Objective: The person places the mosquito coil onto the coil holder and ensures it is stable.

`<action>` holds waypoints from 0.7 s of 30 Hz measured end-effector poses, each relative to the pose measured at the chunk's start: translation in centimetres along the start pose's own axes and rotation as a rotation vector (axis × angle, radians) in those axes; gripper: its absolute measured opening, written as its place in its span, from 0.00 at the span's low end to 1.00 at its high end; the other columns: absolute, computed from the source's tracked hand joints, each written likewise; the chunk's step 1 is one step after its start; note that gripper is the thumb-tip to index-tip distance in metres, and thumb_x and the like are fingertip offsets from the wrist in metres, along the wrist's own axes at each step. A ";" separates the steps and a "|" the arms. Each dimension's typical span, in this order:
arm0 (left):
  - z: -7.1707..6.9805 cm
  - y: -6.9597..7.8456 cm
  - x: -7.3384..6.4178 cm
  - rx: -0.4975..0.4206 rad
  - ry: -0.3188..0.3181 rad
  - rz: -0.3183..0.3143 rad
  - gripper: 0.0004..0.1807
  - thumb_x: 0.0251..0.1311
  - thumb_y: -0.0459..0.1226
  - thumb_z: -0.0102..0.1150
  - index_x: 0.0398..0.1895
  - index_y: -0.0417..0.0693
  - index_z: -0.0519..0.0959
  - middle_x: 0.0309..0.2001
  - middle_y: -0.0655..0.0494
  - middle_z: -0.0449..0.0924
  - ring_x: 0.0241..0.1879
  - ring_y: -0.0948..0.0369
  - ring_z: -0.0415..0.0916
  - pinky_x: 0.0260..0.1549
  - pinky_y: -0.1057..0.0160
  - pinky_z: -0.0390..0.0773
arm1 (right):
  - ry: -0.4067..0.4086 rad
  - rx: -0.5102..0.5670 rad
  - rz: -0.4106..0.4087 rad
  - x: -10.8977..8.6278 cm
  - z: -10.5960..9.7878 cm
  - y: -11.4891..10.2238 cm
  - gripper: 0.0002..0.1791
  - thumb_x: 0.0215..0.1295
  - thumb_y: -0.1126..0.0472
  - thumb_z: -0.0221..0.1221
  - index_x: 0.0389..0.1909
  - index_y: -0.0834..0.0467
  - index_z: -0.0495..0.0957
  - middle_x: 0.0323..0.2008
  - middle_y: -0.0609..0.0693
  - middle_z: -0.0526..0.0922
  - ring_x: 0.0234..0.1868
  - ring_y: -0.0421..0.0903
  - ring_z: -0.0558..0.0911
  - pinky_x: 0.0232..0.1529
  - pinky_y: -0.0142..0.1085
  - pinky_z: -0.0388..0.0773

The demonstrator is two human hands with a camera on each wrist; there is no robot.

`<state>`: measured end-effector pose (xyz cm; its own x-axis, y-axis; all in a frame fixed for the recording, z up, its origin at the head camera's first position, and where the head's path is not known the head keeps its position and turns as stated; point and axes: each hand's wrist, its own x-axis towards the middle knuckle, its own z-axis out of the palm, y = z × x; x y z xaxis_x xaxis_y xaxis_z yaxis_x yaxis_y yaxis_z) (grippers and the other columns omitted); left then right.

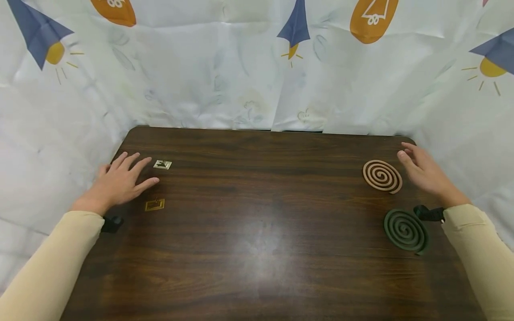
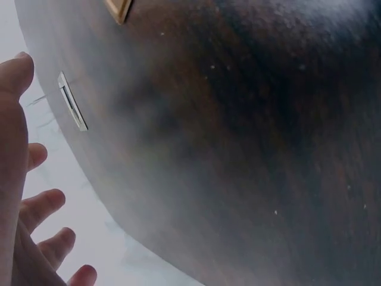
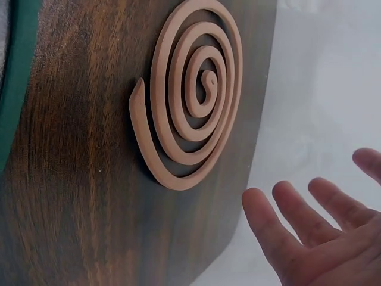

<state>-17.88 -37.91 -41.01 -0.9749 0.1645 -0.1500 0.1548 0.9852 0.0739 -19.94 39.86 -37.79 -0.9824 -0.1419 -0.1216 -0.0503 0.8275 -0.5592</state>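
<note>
My left hand [image 1: 118, 183] hovers with spread fingers near the table's left edge, holding nothing. Just right of its fingertips lies a silver metal mosquito coil stand [image 1: 162, 164], small and rectangular; a gold one [image 1: 155, 204] lies nearer me. The left wrist view shows the silver stand [image 2: 72, 102] and a corner of the gold one [image 2: 120, 8]. On the right, my right hand [image 1: 423, 171] is empty, fingers loosely extended, beside a pinkish-brown mosquito coil [image 1: 382, 176]. A dark green coil [image 1: 406, 230] lies nearer me, by the wrist. The right wrist view shows the brown coil [image 3: 196, 95] flat on the table.
The dark wood-grain table [image 1: 257, 191] has rounded far corners. A white printed curtain [image 1: 225, 71] hangs behind it and along both sides. Black straps [image 1: 429, 213] sit at the wrists. Light glares off the table's middle.
</note>
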 end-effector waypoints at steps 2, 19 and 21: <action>0.2 0.0 0.1 -0.002 -0.008 0.001 0.48 0.71 0.70 0.44 0.83 0.51 0.54 0.80 0.31 0.48 0.79 0.29 0.41 0.59 0.20 0.51 | -0.009 0.021 0.020 0.1 0.0 0.3 0.41 0.84 0.41 0.32 0.84 0.61 0.34 0.77 0.81 0.45 0.72 0.85 0.55 0.64 0.74 0.60; 0.9 0.3 0.9 0.025 -0.096 0.023 0.48 0.73 0.69 0.42 0.83 0.48 0.53 0.80 0.30 0.47 0.77 0.26 0.44 0.60 0.20 0.56 | -0.099 -0.009 0.151 0.9 0.2 1.3 0.49 0.80 0.31 0.35 0.84 0.62 0.32 0.78 0.79 0.45 0.76 0.81 0.52 0.66 0.75 0.58; 1.1 0.3 0.9 0.024 -0.105 0.021 0.48 0.73 0.69 0.42 0.83 0.47 0.52 0.80 0.30 0.47 0.77 0.26 0.44 0.60 0.20 0.56 | -0.108 -0.018 0.159 1.0 0.3 1.5 0.50 0.80 0.32 0.36 0.84 0.63 0.33 0.78 0.79 0.45 0.76 0.80 0.52 0.66 0.75 0.59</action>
<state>-18.57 -37.40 -42.19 -0.9493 0.1885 -0.2516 0.1806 0.9820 0.0543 -20.97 40.83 -39.02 -0.9533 -0.0647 -0.2950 0.1003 0.8535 -0.5113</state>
